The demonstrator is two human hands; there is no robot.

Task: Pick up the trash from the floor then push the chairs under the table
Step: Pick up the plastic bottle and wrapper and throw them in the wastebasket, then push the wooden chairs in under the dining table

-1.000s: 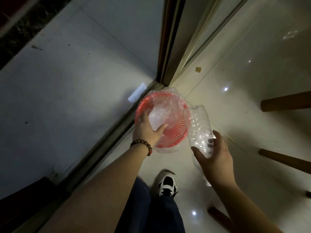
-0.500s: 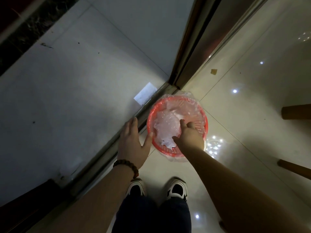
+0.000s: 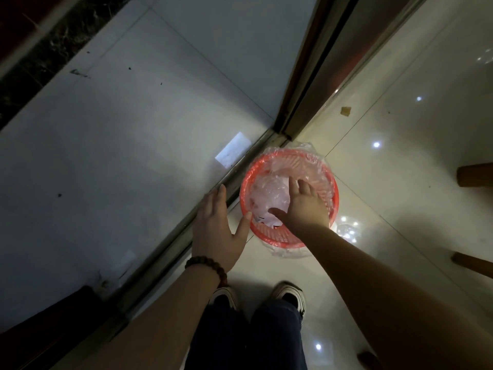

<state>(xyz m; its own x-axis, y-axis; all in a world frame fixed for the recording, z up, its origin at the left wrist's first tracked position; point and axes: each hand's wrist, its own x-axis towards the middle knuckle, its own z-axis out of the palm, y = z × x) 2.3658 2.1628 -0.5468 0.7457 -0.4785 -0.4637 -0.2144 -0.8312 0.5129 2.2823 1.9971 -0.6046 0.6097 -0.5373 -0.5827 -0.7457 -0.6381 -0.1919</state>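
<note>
A red plastic waste basket (image 3: 269, 237) with a clear liner stands on the glossy tile floor beside a sliding-door track. Clear crumpled plastic, the bottle (image 3: 272, 190), lies inside it on white paper trash. My right hand (image 3: 305, 202) reaches down into the basket with its fingers spread over that plastic, gripping nothing. My left hand (image 3: 217, 227) hovers flat and open just left of the basket, its thumb tip close to the rim.
Wooden chair legs (image 3: 474, 175) stick in from the right edge, with another (image 3: 472, 267) lower down. A small brown scrap (image 3: 345, 111) lies on the tiles beyond the basket. A white paper slip (image 3: 233, 153) lies past the door track (image 3: 184, 231). My shoes (image 3: 290, 296) stand just below the basket.
A second ago my right hand held the clear bottle beside the basket and my left hand gripped the rim. The bottle now lies inside, the right fingers have spread, and the left hand is off the rim.
</note>
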